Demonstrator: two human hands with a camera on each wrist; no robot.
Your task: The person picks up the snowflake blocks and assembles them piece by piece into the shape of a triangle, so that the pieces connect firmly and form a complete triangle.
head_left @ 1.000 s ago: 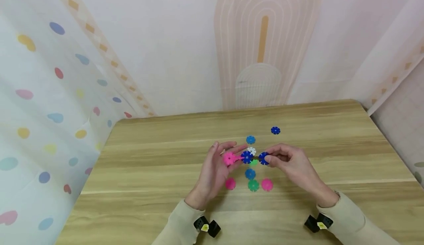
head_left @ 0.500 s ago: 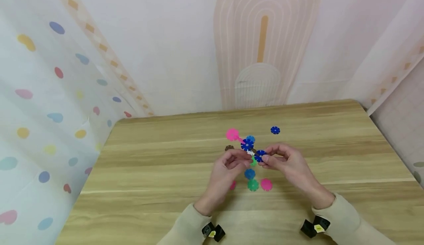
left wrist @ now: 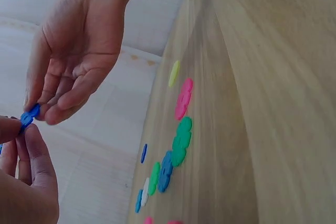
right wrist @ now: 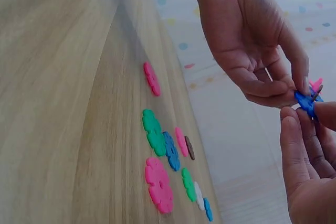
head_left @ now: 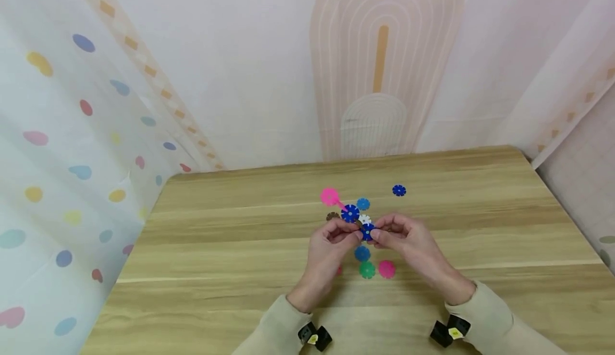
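Both hands pinch the snowflake chain (head_left: 353,217): left hand (head_left: 331,245) steadies; right hand (head_left: 408,243), at 3 o'clock, should press slots straight.

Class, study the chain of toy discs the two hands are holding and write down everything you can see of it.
The chain is made of flat, notched, flower-shaped discs that look like plastic, slotted edge to edge. It runs from a pink disc at the far end through a dark blue disc to another dark blue disc nearest the person. It is held up above the wooden table, slanting away to the left. The left hand and right hand both pinch its near end; nothing else touches it.
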